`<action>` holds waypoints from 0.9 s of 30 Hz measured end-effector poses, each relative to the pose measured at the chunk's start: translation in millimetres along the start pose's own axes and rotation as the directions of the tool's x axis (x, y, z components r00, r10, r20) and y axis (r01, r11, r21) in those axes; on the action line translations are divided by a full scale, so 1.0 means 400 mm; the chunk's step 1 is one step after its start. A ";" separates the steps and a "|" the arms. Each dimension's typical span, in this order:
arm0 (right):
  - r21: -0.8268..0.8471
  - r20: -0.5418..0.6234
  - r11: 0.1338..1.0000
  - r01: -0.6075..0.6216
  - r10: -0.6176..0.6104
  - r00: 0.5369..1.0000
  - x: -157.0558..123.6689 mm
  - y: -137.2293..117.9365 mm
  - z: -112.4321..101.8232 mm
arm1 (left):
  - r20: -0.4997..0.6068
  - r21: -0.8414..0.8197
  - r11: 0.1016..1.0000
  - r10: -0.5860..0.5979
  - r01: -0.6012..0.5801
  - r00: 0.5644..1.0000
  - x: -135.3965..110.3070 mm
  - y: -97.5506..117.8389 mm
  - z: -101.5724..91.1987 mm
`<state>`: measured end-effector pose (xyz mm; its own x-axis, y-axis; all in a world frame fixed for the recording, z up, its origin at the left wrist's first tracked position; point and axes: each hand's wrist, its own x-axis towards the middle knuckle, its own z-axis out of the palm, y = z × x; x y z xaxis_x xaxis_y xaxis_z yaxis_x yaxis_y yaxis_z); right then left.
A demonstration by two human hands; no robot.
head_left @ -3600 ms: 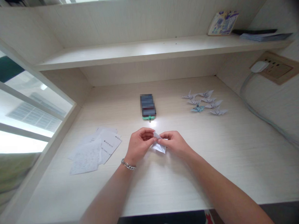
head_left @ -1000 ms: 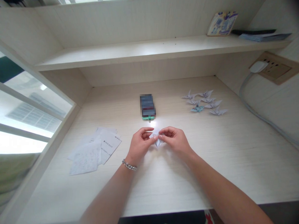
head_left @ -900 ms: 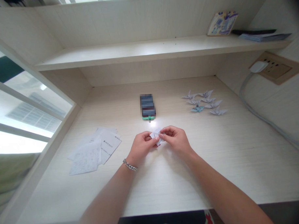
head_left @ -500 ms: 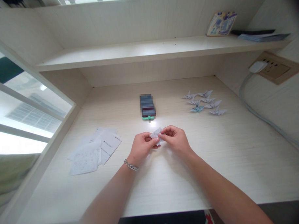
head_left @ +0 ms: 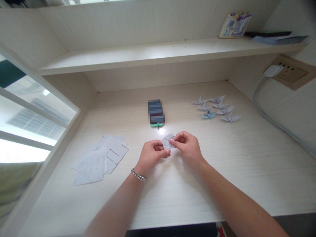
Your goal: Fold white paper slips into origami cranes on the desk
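Observation:
Just below the phone (head_left: pixel 156 111), a small folded piece of white paper (head_left: pixel 166 141) is held up over the desk. My right hand (head_left: pixel 188 147) pinches its right side between thumb and index finger. At its lower left edge, my left hand (head_left: pixel 153 154) has its thumb and fingers closed on the paper; the exact contact is partly hidden. A silver chain bracelet (head_left: pixel 138 175) circles my left wrist. Several folded paper cranes (head_left: pixel 225 110) stand in a group at the right rear, one of them light blue (head_left: pixel 208 114).
Loose paper sheets (head_left: pixel 93 164), some with print or writing, overlap on the left of the desk (head_left: pixel 161 204). Above the back runs a shelf (head_left: pixel 135 55) with a small colourful box (head_left: pixel 234 25). A cable (head_left: pixel 268 118) hangs from the wall socket (head_left: pixel 293 72) at right.
The folded paper has turned between my fingers and now shows a flatter face with a dark printed mark. My left thumb has slid down off its front. The rest stays put.

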<state>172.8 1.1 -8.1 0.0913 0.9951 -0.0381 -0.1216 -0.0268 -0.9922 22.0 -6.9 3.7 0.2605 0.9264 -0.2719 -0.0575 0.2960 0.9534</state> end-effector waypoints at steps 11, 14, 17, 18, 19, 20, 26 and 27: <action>0.081 0.150 0.988 -0.128 0.114 0.982 0.005 -0.005 -0.008 | -0.008 0.100 0.995 0.016 -0.015 1.000 -0.002 0.007 0.008; 0.103 0.158 0.987 -0.124 0.106 0.982 0.005 -0.005 -0.009 | -0.016 0.177 0.981 0.080 -0.076 0.997 -0.002 0.002 0.009; 0.105 0.190 0.986 -0.132 0.111 0.975 0.002 -0.009 -0.010 | 0.013 0.257 0.958 0.132 -0.131 0.991 -0.003 -0.005 0.005; 0.103 0.188 0.986 -0.131 0.110 0.976 0.001 -0.011 -0.010 | 0.023 0.269 0.952 0.143 -0.144 0.989 -0.003 -0.006 0.003; 0.106 0.180 0.986 -0.128 0.107 0.978 -0.001 -0.012 -0.010 | 0.030 0.274 0.950 0.151 -0.153 0.988 -0.003 -0.007 0.001; 0.115 0.173 0.985 -0.127 0.106 0.979 -0.002 -0.013 -0.009 | 0.033 0.275 0.948 0.158 -0.161 0.987 -0.003 -0.008 0.000; 0.152 0.144 0.983 -0.100 0.078 0.986 0.003 -0.005 -0.005 | 0.038 0.326 0.929 0.172 -0.175 0.984 -0.001 -0.013 -0.003; 0.143 0.137 0.986 -0.081 0.062 0.989 0.003 -0.003 -0.005 | 0.036 0.325 0.930 0.171 -0.173 0.985 0.000 -0.014 -0.001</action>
<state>175.0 2.3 -7.3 -0.0526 0.9952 -0.0826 -0.2689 -0.0938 -0.9586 21.7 -8.4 -1.6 0.2810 0.9545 -0.1000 0.2141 0.0392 0.9760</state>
